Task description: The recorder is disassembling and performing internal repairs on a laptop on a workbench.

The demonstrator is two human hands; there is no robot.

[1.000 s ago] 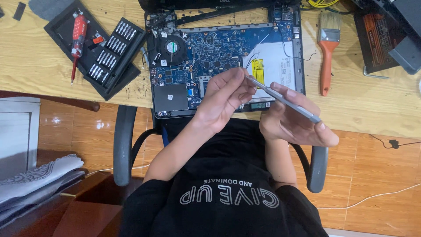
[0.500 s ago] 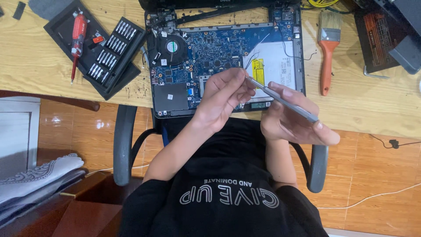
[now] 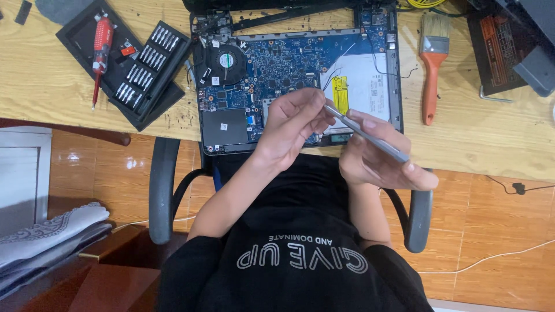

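Both hands grip a grey screwdriver (image 3: 365, 134): left hand (image 3: 292, 130) pinches its tip, right hand (image 3: 378, 159) wraps its handle.

Repair workbench – opened laptop (image 3: 295, 75), screwdriver bit kit (image 3: 141, 72), brush (image 3: 430, 63)

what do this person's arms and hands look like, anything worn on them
Both hands are bare: the left hand and right hand show no gloves, and no rings or watch can be seen. The forearms are uncovered too. Short black sleeves of a black t-shirt with pale lettering on the chest end above the elbows.
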